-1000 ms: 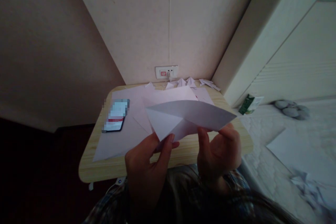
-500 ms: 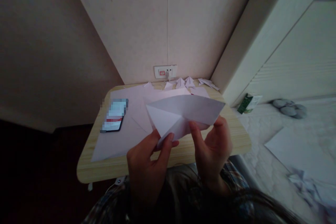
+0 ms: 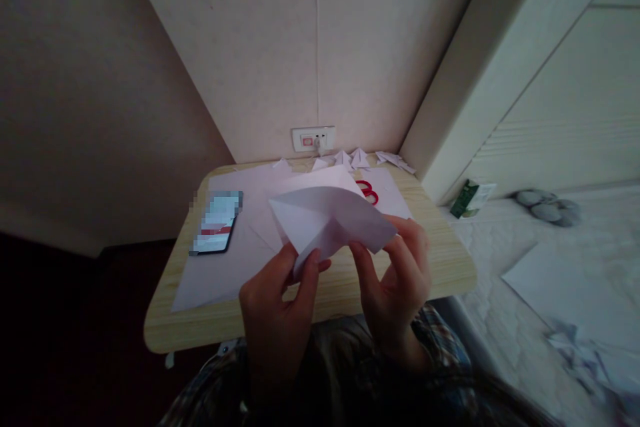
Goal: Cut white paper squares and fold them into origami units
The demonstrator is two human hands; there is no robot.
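Note:
A partly folded sheet of white paper (image 3: 325, 217) is held up above the small table, its upper edge bowed. My left hand (image 3: 280, 297) pinches its lower left corner between thumb and fingers. At the right end, my right hand (image 3: 395, 280) grips the paper, thumb in front and fingers behind, bending that side. Beneath lie white sheets (image 3: 225, 280) on the wood-grain table (image 3: 350, 287). Red-handled scissors (image 3: 369, 193) show just behind the paper; their blades are hidden.
A phone (image 3: 217, 221) with a lit screen lies at the table's left. Folded paper pieces (image 3: 350, 160) line the back edge below a wall socket (image 3: 313, 139). To the right, a bed (image 3: 480, 260) holds a green and white box (image 3: 473, 199), a grey object (image 3: 547, 207) and more paper (image 3: 565, 287).
My right hand has moved left and curled the paper's right side, so the sheet bends more. The red scissor handles, mostly covered before, now show. My left hand keeps its pinch.

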